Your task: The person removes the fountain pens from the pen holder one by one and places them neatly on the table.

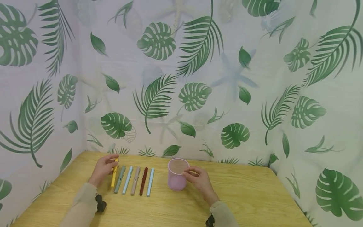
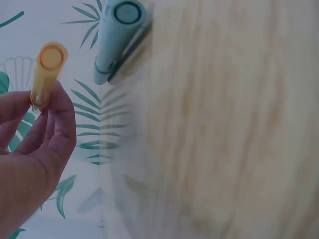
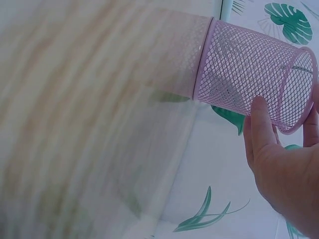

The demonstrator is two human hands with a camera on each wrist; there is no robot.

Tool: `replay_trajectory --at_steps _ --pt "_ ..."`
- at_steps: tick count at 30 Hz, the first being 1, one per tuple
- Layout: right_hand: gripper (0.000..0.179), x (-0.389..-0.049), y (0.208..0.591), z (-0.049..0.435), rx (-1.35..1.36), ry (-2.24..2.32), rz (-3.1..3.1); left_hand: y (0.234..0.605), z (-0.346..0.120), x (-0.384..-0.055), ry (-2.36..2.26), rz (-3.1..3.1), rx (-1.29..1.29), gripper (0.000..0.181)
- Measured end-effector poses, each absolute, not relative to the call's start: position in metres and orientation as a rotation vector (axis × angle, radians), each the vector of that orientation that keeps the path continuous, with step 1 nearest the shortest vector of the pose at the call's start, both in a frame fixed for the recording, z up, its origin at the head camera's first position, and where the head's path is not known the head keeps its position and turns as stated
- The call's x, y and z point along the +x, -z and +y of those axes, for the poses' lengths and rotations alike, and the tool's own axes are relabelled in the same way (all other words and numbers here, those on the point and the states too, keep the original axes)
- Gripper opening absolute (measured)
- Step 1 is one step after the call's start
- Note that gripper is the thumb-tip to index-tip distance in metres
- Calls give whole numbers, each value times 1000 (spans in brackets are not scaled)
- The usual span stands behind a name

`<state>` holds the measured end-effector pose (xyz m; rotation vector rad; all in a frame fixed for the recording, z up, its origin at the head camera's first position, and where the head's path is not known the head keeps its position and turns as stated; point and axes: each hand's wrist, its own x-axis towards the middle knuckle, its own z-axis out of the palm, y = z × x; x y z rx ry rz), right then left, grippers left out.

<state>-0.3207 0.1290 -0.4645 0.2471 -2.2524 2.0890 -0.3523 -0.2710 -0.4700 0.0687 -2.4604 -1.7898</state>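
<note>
At the left of the table, my left hand (image 1: 103,168) pinches a yellow pen (image 1: 114,176) near its far end. In the left wrist view, the pen (image 2: 48,74) points its round end at the camera, with thumb and fingers closed about its lower part. A grey-green pen (image 1: 119,180) lies just right of it. My right hand (image 1: 199,181) grips the near right rim of a pink mesh pen holder (image 1: 176,181), which stands upright. In the right wrist view, one digit presses the mesh side while others reach the rim.
Right of the grey-green pen lie a light blue pen (image 1: 127,180), a taupe pen (image 1: 135,181), a dark red pen (image 1: 143,181) and another light blue pen (image 1: 150,182), side by side. A leaf-patterned curtain (image 1: 198,142) borders the wooden table (image 1: 255,201) behind and at both sides.
</note>
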Motion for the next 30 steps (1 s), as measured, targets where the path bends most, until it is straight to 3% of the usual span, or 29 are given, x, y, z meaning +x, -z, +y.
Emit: replay_trajectory --at_steps 8,30 --pt "21 -323 468 129 242 -2079 -2264 477 -276 -350 1707 -2504 189 41" --pt "24 -321 466 130 239 -2090 -2258 481 -276 -353 1733 -2611 191 41"
